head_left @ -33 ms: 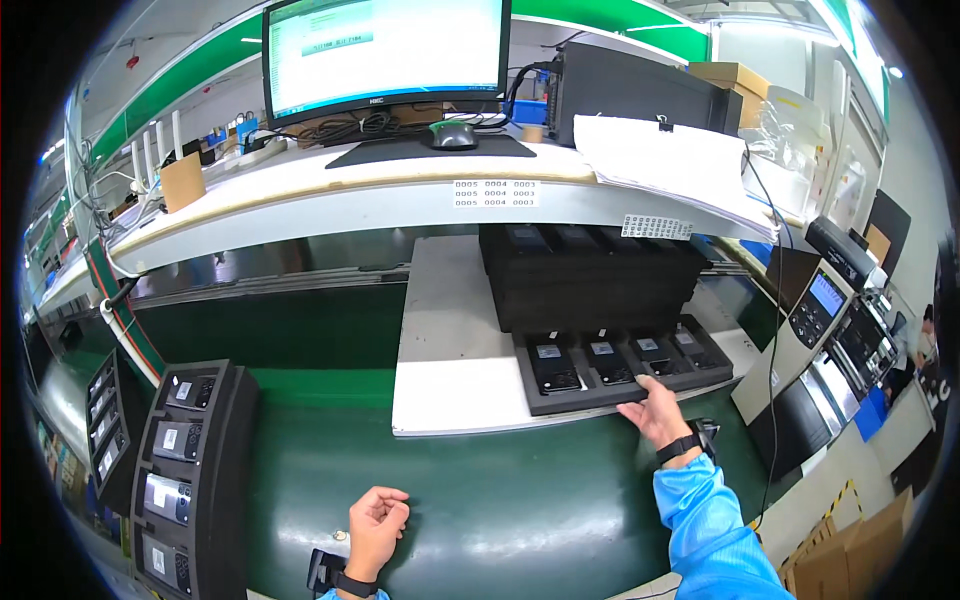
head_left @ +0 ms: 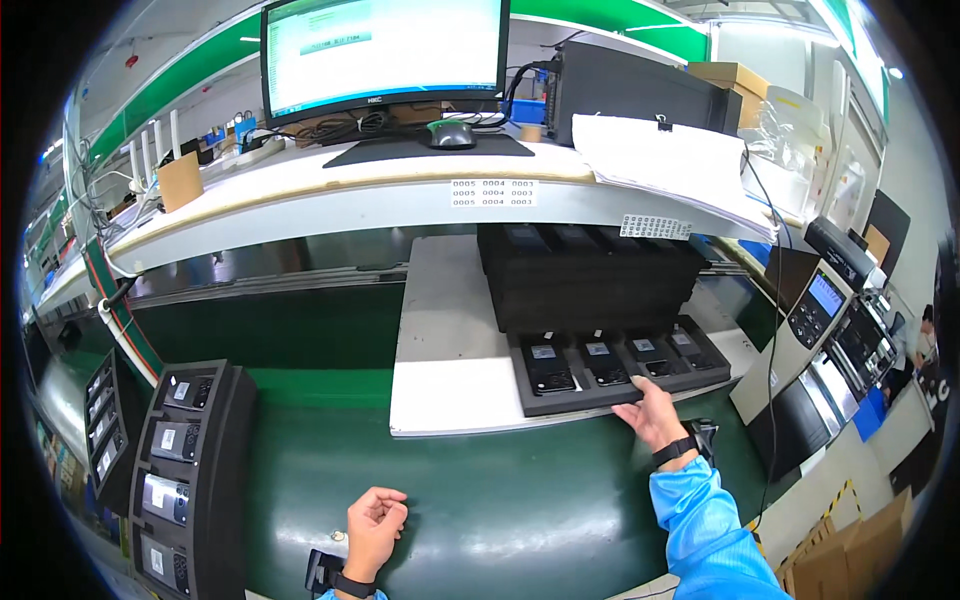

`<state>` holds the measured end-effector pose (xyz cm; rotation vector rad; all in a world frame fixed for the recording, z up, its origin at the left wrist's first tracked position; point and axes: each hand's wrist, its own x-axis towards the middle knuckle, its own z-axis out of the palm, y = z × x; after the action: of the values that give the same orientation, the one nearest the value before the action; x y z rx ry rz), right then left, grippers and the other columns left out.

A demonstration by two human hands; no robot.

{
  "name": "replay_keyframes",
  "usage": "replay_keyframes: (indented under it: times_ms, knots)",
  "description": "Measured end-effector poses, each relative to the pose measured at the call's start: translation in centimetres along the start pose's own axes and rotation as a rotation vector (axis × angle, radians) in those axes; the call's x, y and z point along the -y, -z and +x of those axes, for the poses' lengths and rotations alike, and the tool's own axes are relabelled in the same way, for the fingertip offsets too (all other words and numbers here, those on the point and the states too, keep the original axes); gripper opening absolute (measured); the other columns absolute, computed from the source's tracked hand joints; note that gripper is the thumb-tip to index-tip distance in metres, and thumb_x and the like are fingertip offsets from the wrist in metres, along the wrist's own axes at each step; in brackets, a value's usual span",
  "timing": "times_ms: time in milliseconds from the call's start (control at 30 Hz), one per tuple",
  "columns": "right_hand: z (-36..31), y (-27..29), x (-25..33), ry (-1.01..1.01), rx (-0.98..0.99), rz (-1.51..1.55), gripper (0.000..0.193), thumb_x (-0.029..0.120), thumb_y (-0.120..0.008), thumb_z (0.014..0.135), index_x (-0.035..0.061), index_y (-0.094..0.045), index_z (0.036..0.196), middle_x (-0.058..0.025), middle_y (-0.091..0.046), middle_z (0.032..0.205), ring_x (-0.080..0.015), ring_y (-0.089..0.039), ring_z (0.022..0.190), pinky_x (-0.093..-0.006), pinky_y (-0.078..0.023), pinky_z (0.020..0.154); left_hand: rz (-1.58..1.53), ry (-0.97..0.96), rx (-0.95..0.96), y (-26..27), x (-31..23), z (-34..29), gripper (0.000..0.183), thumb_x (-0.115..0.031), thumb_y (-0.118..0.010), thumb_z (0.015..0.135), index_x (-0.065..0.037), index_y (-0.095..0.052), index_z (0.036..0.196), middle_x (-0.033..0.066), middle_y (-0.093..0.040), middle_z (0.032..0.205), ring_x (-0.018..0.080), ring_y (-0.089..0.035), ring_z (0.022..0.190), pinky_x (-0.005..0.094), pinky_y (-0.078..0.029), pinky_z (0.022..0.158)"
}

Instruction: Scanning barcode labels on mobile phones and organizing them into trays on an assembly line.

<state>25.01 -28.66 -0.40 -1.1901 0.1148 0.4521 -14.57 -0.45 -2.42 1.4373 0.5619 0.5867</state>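
Note:
A black foam tray lies on a pale board, with a row of several dark phones in its pockets, among them one phone at the left end. My right hand grips the tray's front edge, the thumb on top of the rim and the fingers at the front; the fingertips are partly hidden. Lower down, my left hand hovers over the green surface, fingers loosely curled and nothing visible in them. Behind the tray stands a tall black foam stack with more phones on top.
Two more foam holders with phones stand at left, the nearer a tall stack. The pale board rests on the green work surface. A label printer is at right. Above runs a shelf with a monitor, mouse and papers.
Very little differs. The tray and my right hand sit a touch further left, while the whole view has also shifted slightly. My left hand keeps its curled pose.

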Motion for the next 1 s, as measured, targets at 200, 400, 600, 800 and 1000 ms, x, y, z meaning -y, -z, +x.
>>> replay_keyframes:
  times_ms: [200, 400, 600, 800, 1000]
  knots:
    - [-1.5, -2.0, -0.1, -0.019, 0.046, -0.184, 0.05, 0.037, -0.063, 0.098, -0.0078, -0.06, 0.119, -0.0202, -0.069, 0.105, -0.0316, -0.072, 0.091, -0.0384, -0.062, 0.08, -0.015, -0.022, -0.012, -0.1, -0.2, -0.3, 0.012, -0.007, -0.066, 0.094, 0.001, -0.065, 0.104, 0.0008, -0.064, 0.078, 0.0044, -0.056, 0.063, 0.0189, -0.044, 0.053]
    - [-1.1, -1.0, -0.4, -0.024, -0.002, -0.174, 0.05, 0.038, -0.064, 0.098, -0.0077, -0.06, 0.116, -0.0224, -0.069, 0.095, -0.0278, -0.072, 0.081, -0.0337, -0.061, 0.075, 0.006, 0.01, 0.002, 0.2, 0.0, -0.2, 0.013, -0.008, -0.067, 0.094, 0.0, -0.066, 0.104, -0.0002, -0.065, 0.08, 0.0036, -0.057, 0.065, 0.0188, -0.045, 0.055]
    - [-0.3, -1.1, -1.4, 0.003, -0.094, 0.011, 0.041, 0.028, -0.068, 0.098, -0.0003, -0.05, 0.121, -0.0191, -0.063, 0.092, -0.025, -0.068, 0.079, -0.0316, -0.06, 0.074, -0.017, -0.001, 0.021, 0.2, 0.2, -0.3, 0.014, -0.008, -0.069, 0.092, 0.0, -0.067, 0.104, -0.0009, -0.066, 0.083, 0.0028, -0.058, 0.067, 0.0189, -0.046, 0.057]
    - [-0.2, -1.2, -1.5, 0.016, -0.101, 0.028, 0.04, 0.027, -0.068, 0.098, 0.0001, -0.05, 0.12, -0.019, -0.063, 0.091, -0.0236, -0.067, 0.075, -0.0296, -0.059, 0.07, -0.029, -0.003, 0.026, 0.2, 0.2, -0.4, 0.015, -0.007, -0.068, 0.092, 0.0, -0.067, 0.105, -0.0007, -0.067, 0.084, 0.0019, -0.058, 0.069, 0.0184, -0.047, 0.058]
    - [0.0, -1.1, -1.4, 0.023, -0.136, 0.033, 0.035, 0.026, -0.067, 0.097, -0.0008, -0.053, 0.114, -0.0167, -0.063, 0.086, -0.023, -0.067, 0.072, -0.0293, -0.059, 0.067, -0.024, -0.004, 0.037, 0.4, 0.3, -0.4, 0.013, -0.006, -0.066, 0.094, -0.001, -0.068, 0.105, 0.0003, -0.066, 0.081, 0.0045, -0.058, 0.066, 0.02, -0.047, 0.058]
